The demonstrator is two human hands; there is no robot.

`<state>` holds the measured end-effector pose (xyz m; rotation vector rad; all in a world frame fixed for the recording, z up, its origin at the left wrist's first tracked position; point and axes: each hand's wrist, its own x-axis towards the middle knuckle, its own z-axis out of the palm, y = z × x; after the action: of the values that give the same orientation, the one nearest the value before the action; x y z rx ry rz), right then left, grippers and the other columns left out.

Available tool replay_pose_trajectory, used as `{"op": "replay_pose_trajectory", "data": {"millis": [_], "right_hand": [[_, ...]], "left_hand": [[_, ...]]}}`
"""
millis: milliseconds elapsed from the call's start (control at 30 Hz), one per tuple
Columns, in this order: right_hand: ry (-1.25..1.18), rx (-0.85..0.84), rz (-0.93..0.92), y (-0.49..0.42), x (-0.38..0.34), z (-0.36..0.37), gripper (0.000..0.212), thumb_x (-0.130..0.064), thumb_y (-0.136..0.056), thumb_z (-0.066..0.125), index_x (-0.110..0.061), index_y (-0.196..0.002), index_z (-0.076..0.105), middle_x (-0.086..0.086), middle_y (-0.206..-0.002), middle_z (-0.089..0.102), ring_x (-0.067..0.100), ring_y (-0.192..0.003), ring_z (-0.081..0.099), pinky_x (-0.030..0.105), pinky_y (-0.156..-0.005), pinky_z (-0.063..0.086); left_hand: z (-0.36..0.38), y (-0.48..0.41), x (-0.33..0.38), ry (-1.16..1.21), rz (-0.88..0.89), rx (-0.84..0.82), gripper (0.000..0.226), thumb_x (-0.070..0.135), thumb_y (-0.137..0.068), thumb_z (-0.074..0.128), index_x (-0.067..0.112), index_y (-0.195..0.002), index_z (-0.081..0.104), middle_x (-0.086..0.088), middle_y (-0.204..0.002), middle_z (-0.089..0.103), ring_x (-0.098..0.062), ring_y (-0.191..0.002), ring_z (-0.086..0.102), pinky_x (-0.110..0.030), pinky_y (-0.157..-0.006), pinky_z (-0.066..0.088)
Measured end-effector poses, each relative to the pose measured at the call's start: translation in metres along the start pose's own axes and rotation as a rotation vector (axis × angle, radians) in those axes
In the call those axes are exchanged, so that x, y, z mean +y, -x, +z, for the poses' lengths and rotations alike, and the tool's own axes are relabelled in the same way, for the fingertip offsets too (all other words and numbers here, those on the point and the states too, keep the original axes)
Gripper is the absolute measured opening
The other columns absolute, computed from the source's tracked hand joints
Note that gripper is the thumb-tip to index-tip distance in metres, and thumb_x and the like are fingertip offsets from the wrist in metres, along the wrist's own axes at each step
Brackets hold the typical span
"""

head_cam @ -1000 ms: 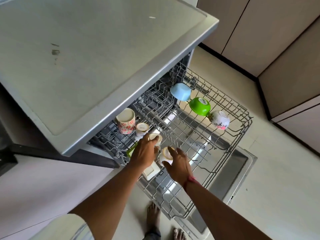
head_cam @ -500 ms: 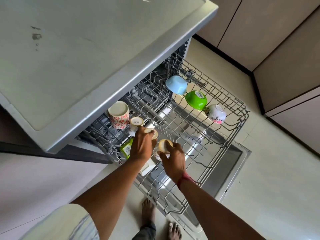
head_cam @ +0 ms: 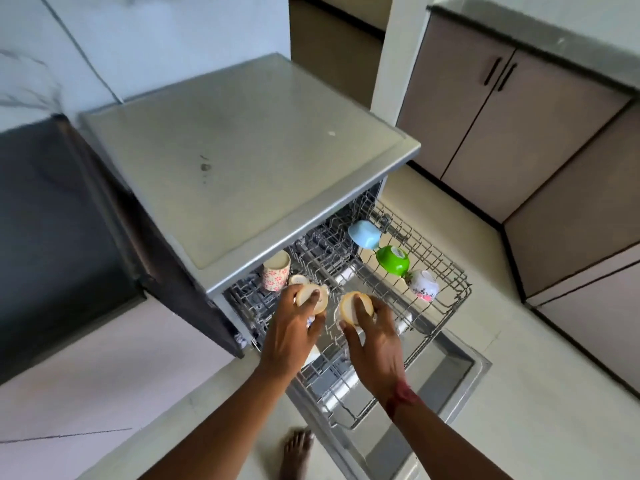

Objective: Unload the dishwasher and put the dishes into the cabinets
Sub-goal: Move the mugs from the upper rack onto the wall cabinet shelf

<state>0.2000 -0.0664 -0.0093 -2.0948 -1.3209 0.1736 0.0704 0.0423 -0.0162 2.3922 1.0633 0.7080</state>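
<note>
The dishwasher's wire rack (head_cam: 453,306) is pulled out over the open door. My left hand (head_cam: 294,330) grips a small cream cup (head_cam: 308,295), upside down, above the rack's left side. My right hand (head_cam: 374,337) grips a second small cream cup (head_cam: 351,306) beside it, also bottom up. Still in the rack are a floral mug (head_cam: 275,271), another small cup (head_cam: 298,279), a blue bowl (head_cam: 363,233), a green bowl (head_cam: 393,259) and a white floral bowl (head_cam: 424,285), all upside down.
The dishwasher's grey top (head_cam: 242,150) juts out over the rack's back. The open door (head_cam: 460,372) lies low over the floor under the rack. Closed beige cabinets (head_cam: 502,116) line the right side. My bare foot (head_cam: 296,452) stands by the door.
Both hands have closed round the two small cream cups and lifted them up off the rack. My view has pulled back and up.
</note>
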Motion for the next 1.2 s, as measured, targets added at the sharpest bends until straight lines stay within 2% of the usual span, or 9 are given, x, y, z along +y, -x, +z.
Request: {"op": "replay_pose_trajectory", "data": {"millis": [100,233,467,633,733,867,933,1100,1200], "right_hand": [[-0.009,0.017,-0.112,-0.001,-0.035,-0.036,0.041,-0.035,-0.095,0.054,-0.017,-0.133,0.051,0.013,-0.136,0.044,0.028,-0.106,0.059,0.037,-0.073,0.059],[-0.055,0.079,-0.228,-0.008,-0.091,-0.074,0.041,-0.037,-0.093,0.053,-0.017,-0.128,0.055,0.015,-0.13,0.052,0.032,-0.107,0.058,0.041,-0.073,0.057],[-0.298,0.147,-0.471,-0.033,-0.218,-0.107,0.043,-0.042,-0.091,0.054,-0.014,-0.122,0.063,0.013,-0.123,0.056,0.031,-0.104,0.059,0.029,-0.084,0.046],[-0.444,0.203,-0.645,-0.043,-0.338,-0.116,0.046,-0.044,-0.089,0.054,-0.013,-0.121,0.065,0.01,-0.123,0.058,0.026,-0.105,0.059,0.029,-0.083,0.051],[-0.54,0.207,-0.697,-0.048,-0.408,-0.121,0.047,-0.048,-0.088,0.054,-0.018,-0.123,0.064,0.004,-0.126,0.057,0.016,-0.109,0.057,0.018,-0.086,0.047],[-0.684,0.228,-0.729,-0.064,-0.497,-0.13,0.043,-0.045,-0.087,0.063,-0.022,-0.123,0.064,-0.002,-0.125,0.056,0.015,-0.11,0.058,0.036,-0.083,0.057],[-0.718,0.261,-0.734,-0.072,-0.542,-0.138,0.043,-0.045,-0.086,0.064,-0.02,-0.121,0.066,0.001,-0.123,0.058,0.018,-0.109,0.06,0.04,-0.083,0.057],[-0.703,0.394,-0.76,-0.096,-0.655,-0.158,0.041,-0.043,-0.083,0.069,-0.014,-0.113,0.071,0.01,-0.111,0.066,0.023,-0.102,0.063,0.027,-0.085,0.047],[-0.728,0.417,-0.727,-0.11,-0.704,-0.165,0.046,-0.047,-0.083,0.066,-0.015,-0.115,0.07,0.01,-0.111,0.067,0.023,-0.103,0.063,0.028,-0.087,0.045]], "left_hand": [[-0.053,0.008,0.03,-0.039,0.039,0.138,0.039,0.017,-0.078,0.08,0.004,-0.113,0.069,-0.017,-0.115,0.059,-0.027,-0.103,0.062,-0.032,-0.084,0.055],[-0.129,0.018,0.058,-0.034,0.016,0.325,0.037,0.03,-0.086,0.067,0.007,-0.114,0.069,-0.015,-0.118,0.056,-0.026,-0.104,0.061,-0.033,-0.085,0.056],[-0.287,0.03,0.085,-0.144,-0.064,0.65,0.041,0.023,-0.079,0.08,0.006,-0.114,0.068,-0.013,-0.113,0.059,-0.022,-0.093,0.064,-0.031,-0.073,0.06],[-0.408,0.046,0.084,-0.282,-0.106,0.859,0.039,0.028,-0.073,0.083,0.008,-0.105,0.072,-0.009,-0.105,0.057,-0.013,-0.088,0.056,-0.013,-0.077,0.046],[-0.472,0.049,0.08,-0.325,-0.148,0.95,0.038,0.029,-0.07,0.085,0.009,-0.1,0.074,-0.008,-0.101,0.056,-0.023,-0.081,0.062,-0.029,-0.069,0.055],[-0.55,0.046,0.079,-0.313,-0.181,1.06,0.04,0.031,-0.069,0.085,0.011,-0.102,0.074,-0.008,-0.101,0.057,-0.023,-0.084,0.064,-0.022,-0.07,0.046],[-0.589,0.045,0.077,-0.315,-0.154,1.086,0.04,0.033,-0.07,0.083,0.013,-0.103,0.074,-0.007,-0.102,0.057,-0.023,-0.088,0.063,-0.021,-0.072,0.043],[-0.696,0.042,0.056,-0.292,-0.062,1.184,0.039,0.033,-0.068,0.085,0.012,-0.099,0.075,-0.011,-0.099,0.064,-0.023,-0.09,0.063,-0.016,-0.072,0.034],[-0.744,0.035,0.039,-0.282,-0.051,1.198,0.042,0.033,-0.066,0.085,0.01,-0.1,0.075,-0.013,-0.099,0.067,-0.025,-0.09,0.064,-0.021,-0.074,0.041]]}}
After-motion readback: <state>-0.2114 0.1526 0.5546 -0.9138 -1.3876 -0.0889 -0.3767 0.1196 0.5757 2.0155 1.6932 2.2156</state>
